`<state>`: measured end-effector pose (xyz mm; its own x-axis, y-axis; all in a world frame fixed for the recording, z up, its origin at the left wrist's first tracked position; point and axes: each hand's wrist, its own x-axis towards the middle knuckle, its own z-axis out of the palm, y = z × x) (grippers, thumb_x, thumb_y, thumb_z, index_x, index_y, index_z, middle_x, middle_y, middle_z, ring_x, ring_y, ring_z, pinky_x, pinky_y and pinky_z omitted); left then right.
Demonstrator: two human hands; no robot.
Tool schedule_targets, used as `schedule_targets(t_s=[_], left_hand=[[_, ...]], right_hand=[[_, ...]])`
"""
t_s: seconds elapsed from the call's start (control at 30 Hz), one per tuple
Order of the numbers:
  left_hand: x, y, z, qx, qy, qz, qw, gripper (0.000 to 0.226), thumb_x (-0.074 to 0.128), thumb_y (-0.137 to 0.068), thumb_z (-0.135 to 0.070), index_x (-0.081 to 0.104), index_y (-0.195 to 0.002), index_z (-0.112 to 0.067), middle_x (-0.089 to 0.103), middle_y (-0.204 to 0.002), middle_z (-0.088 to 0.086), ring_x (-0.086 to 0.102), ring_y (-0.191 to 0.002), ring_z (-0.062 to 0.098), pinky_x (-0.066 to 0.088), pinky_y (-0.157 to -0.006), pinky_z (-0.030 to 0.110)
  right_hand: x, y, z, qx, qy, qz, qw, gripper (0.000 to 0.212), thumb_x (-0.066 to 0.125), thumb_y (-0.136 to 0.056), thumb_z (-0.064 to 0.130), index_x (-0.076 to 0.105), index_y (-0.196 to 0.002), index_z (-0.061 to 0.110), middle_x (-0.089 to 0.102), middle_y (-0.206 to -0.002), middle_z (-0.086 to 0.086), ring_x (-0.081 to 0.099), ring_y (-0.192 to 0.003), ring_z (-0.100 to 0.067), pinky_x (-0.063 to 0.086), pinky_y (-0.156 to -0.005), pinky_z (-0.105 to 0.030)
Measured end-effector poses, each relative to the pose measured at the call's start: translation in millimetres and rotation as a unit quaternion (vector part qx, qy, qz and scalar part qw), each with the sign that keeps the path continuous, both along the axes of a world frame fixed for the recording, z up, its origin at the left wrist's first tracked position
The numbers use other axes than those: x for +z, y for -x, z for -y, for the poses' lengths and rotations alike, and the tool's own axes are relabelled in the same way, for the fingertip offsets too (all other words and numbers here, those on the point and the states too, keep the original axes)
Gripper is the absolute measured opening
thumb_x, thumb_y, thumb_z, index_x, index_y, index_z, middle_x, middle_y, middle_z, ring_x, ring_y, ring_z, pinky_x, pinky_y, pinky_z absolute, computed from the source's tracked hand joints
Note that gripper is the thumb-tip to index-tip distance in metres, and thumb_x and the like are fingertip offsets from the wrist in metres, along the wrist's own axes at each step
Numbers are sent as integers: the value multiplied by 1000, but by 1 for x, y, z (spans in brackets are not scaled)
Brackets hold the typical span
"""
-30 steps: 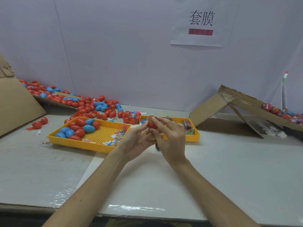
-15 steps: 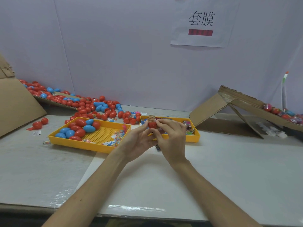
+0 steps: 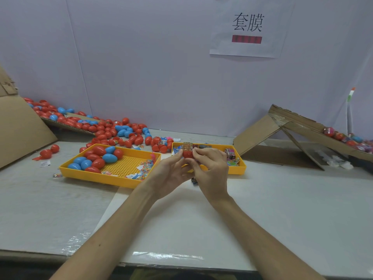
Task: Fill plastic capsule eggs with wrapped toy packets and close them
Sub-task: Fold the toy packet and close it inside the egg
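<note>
Forearms converge over the bench (image 3: 282,219), left hand (image 3: 171,173) and right hand (image 3: 211,171) pinching a red capsule egg half (image 3: 187,154) between curled fingertips, a brown-printed toy packet (image 3: 187,146) standing out of its open top. Just behind the hands sits a yellow packet tray (image 3: 237,170); to their left, a yellow tray of eggs (image 3: 96,176).

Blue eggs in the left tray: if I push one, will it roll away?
Probably yes: the blue eggs look smooth and rounded, so one would roll. The tray rim would likely stop it. Being plastic shells, probably light.
</note>
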<state>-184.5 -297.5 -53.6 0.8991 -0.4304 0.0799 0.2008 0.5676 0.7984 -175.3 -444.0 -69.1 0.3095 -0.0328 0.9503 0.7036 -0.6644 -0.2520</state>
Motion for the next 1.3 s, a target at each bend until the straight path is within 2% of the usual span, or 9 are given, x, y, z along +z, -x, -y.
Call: schedule_targets(t_s=[0.23,0.37,0.43,0.57,0.73,0.9,1.0,1.17,1.3], left_hand=[[0,-1,1,23,-8,33,999,44,45,-107,-30,52,-143,-5,58,-143,16,57,-132,29,54,-102,42],[-1,-1,1,32,-18,48,998,44,48,-106,-26,50,-144,-3,57,-145,14,55,-134,29,47,-110,46],[-1,-1,1,38,-15,36,999,45,52,-104,-26,51,-141,-1,57,-138,13,57,-127,28,47,-109,44],[-1,1,-1,48,-20,39,998,33,57,-102,-25,60,-128,-5,62,-122,15,61,-120,28,52,-105,42],[-1,1,-1,62,-43,38,996,35,58,-102,-24,59,-129,-2,64,-127,20,61,-127,32,50,-107,46],[0,2,0,56,-35,25,998,34,59,-101,-28,65,-127,-7,65,-133,15,62,-126,26,52,-105,41],[2,1,1,73,-12,-10,997,35,61,-96,-34,72,-122,-12,69,-128,12,66,-121,23,55,-99,36],[-1,0,-3,109,37,-26,993,24,64,-95,-21,65,-114,-6,74,-114,12,72,-109,22,60,-84,29],[0,1,-3,110,37,-30,993,27,67,-91,-22,68,-113,-6,74,-115,13,73,-107,22,60,-80,27]], right_hand=[[-1,0,-3,40,-20,-63,997,34,79,-82,16,73,-115,10,68,-113,-1,59,-107,-13,52,-90,-42],[0,-2,1,33,40,-34,998,36,71,-90,15,70,-125,15,61,-115,-2,59,-104,-17,50,-86,-40],[-2,-3,1,23,71,-16,997,30,68,-93,13,72,-123,15,65,-109,-5,61,-101,-20,50,-83,-42],[-4,-5,2,26,62,2,998,24,70,-92,13,76,-115,11,70,-100,-4,62,-96,-19,52,-78,-44],[-8,-8,5,37,51,12,998,22,75,-88,8,77,-110,9,74,-96,-4,66,-91,-21,52,-76,-44],[-8,-8,6,46,30,-4,998,21,75,-87,9,78,-108,9,75,-97,-2,66,-92,-17,53,-78,-43],[-6,-8,6,49,9,-32,998,23,73,-88,13,77,-110,11,76,-102,0,65,-97,-12,52,-84,-40],[-3,-5,2,60,12,-56,997,24,75,-88,13,75,-112,10,73,-108,-3,65,-103,-15,54,-89,-38],[-2,-3,4,73,20,-67,995,35,79,-85,10,72,-120,7,72,-108,-4,66,-100,-16,53,-90,-30]])
